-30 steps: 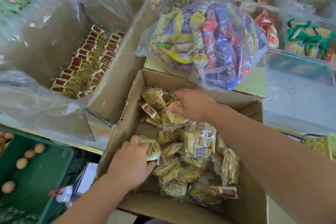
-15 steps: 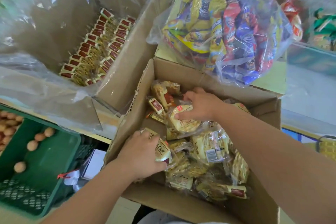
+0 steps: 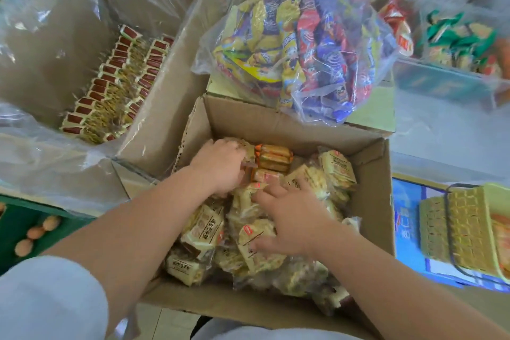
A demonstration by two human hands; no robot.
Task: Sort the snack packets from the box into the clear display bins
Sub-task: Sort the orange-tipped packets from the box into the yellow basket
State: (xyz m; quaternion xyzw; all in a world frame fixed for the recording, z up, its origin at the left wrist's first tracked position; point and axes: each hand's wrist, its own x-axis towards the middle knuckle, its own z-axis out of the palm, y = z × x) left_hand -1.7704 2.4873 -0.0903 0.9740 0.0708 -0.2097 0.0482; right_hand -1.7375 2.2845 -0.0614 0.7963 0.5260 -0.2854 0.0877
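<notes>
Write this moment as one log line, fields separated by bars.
stage: picking in cardboard box | left hand: grips snack packets near far left corner | right hand: open, resting on packets

2 bare hands: left hand (image 3: 220, 165), right hand (image 3: 287, 218). 2 open brown cardboard boxes: near box (image 3: 276, 124), plastic-lined box (image 3: 162, 124) w/ 2 rows of red-ended packets (image 3: 110, 85). 1 clear plastic bag of yellow/blue/red packets (image 3: 303, 50). 3 orange-ended packets (image 3: 274, 157), stacked. Cream plastic snack packets (image 3: 204, 232): dozens, can't count exactly. 1 yellow-green woven basket (image 3: 463, 229). 1 green crate (image 3: 16, 221), 3 tan round items (image 3: 34, 232) fully in view.
</notes>
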